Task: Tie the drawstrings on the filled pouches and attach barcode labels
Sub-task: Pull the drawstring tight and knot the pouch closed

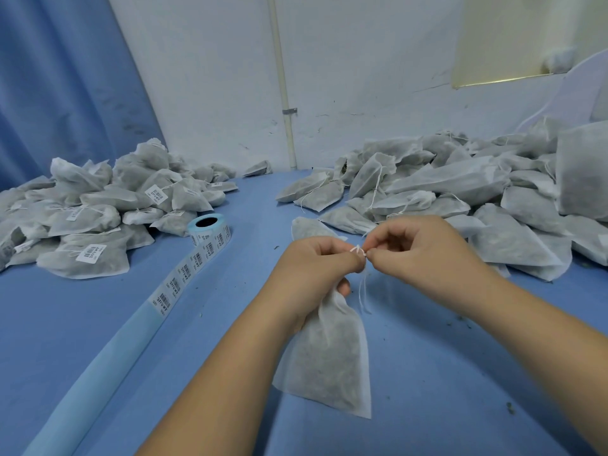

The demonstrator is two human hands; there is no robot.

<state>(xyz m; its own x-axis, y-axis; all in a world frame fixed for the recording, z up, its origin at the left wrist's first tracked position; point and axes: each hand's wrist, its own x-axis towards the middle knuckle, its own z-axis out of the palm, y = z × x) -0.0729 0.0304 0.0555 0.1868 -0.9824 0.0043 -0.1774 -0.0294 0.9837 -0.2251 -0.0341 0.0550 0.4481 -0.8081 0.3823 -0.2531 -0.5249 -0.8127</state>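
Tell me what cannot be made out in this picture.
All in the head view:
1. Knot in the string: covered by fingertips of the left hand and right hand.
2. Neck of the pouch: hidden inside the left hand.
3. Print on the label roll: too small to read.
4. Right pile of pouches: cut off by the right edge.

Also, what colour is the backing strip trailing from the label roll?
Light blue, paler than the table; the backing strip shows best in the head view.
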